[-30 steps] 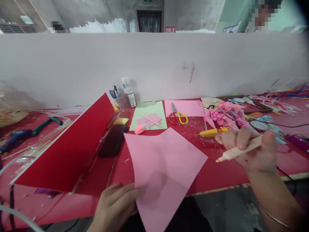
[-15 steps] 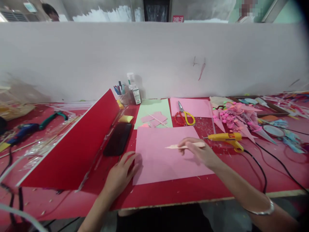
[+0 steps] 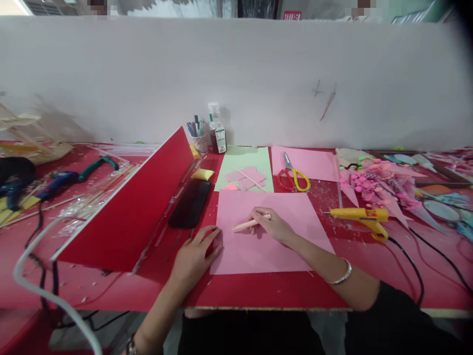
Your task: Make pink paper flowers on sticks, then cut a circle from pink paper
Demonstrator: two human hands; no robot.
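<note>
A sheet of pink paper (image 3: 273, 256) lies flat on the red table in front of me. My left hand (image 3: 195, 251) rests at its left edge, fingers spread with the tips on the paper. My right hand (image 3: 271, 224) is over the middle of the sheet, fingers closed round a pale pen (image 3: 242, 226). The pen slants, its tip pointing left and close to the paper; whether it touches I cannot tell. No marks can be made out on the sheet.
Behind the sheet are green paper (image 3: 240, 155) with pink scraps, and scissors (image 3: 293, 175). A phone (image 3: 190, 203) and leaning red board (image 3: 129, 212) stand left. Right are a yellow glue gun (image 3: 360, 215) with a cord and pink cone-shaped pieces (image 3: 384, 182).
My right hand has moved left across the pink paper with the pen. My left hand stays at the sheet's left edge. The camera view has shifted a little.
</note>
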